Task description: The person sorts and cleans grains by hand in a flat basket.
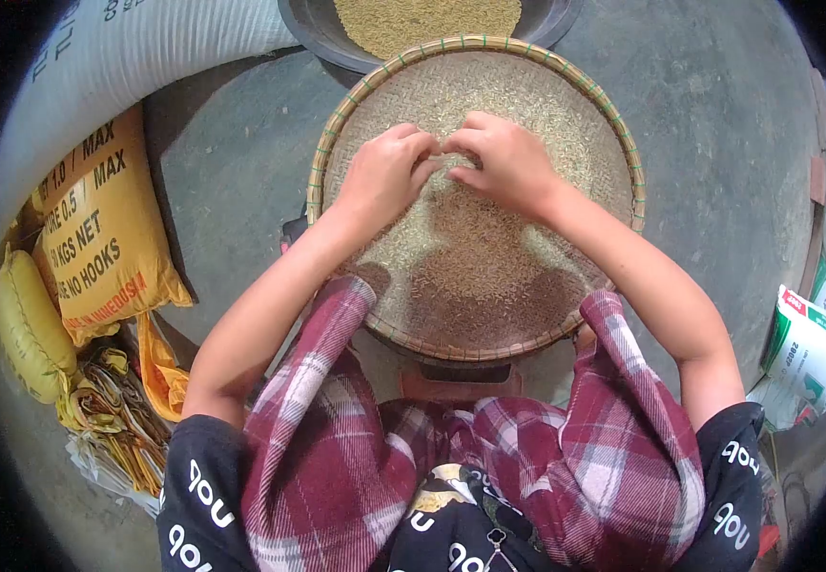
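A round woven winnowing basket (478, 46) with a green-bound rim rests over my lap. Unhusked rice grains (470, 257) lie spread across it, thicker in the shaded middle. Over the grain, my left hand (392, 167) is closed, its fingers curled towards the thumb. Beside it, almost touching at the fingertips, my right hand (501, 160) is closed in a similar pinch. Whatever the fingertips hold, if anything, is too small to make out.
Beyond the basket stands a dark basin (566, 21) holding more grain. A large white sack (160, 48), an orange sack (108, 229) and a yellow bag (30, 324) are at left. Green-and-white packaging (807, 353) lies at right. A reddish stool (461, 383) shows below the basket.
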Available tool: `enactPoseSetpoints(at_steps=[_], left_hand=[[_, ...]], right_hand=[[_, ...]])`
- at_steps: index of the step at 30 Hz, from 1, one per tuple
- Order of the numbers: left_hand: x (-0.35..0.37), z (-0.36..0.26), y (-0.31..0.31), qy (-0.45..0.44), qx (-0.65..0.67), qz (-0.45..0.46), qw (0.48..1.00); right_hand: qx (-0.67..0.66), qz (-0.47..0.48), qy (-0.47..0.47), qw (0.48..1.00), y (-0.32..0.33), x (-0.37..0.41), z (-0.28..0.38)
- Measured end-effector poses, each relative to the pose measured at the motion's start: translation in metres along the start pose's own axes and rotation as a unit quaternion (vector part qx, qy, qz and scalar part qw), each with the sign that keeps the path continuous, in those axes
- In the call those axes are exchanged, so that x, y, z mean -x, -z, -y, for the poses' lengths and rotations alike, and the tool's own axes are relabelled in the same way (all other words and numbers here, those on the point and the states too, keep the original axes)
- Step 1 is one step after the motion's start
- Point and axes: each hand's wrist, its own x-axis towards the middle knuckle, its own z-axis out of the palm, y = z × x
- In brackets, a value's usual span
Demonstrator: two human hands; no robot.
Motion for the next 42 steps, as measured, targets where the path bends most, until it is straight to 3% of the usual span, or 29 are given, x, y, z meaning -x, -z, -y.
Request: enactPoseSetpoints(at_steps=[6,16,25,27,28,30,31,33,42], left_hand=[[0.014,0.004,0.014,0.047,-0.009,0.007,0.999],[0.017,0.002,0.021,0.049,-0.037,-0.003,0.998],[0.009,0.001,0.005,0.043,-0.015,-0.013,0.999],[0.009,0.002,0.004,0.038,0.008,-0.013,0.999],[0.008,0.002,0.003,0.038,0.008,-0.013,0.999],[0.008,0.003,0.002,0.06,0.016,-0.009,0.998],[0.007,0.002,0.002,0.06,0.016,-0.009,0.998],[0.006,0.0,0.002,0.056,0.018,-0.019,0.998],[0.007,0.003,0.001,0.04,0.02,-0.021,0.999]], right_hand=[[-0.003,-0.022,-0.047,0.999,-0.01,-0.004,0.001],[-0.054,0.0,-0.049,0.997,0.0,-0.01,-0.004],[-0.122,-0.008,-0.13,0.984,0.024,-0.016,0.001],[-0.246,0.049,-0.235,0.939,0.029,-0.02,0.0],[-0.246,0.048,-0.234,0.939,0.031,-0.021,-0.003],[-0.384,0.084,-0.257,0.883,0.036,-0.022,-0.01],[-0.384,0.084,-0.257,0.883,0.04,-0.023,-0.012],[-0.467,0.122,-0.281,0.829,0.047,-0.025,-0.013],[-0.533,0.146,-0.29,0.782,0.057,-0.027,-0.015]])
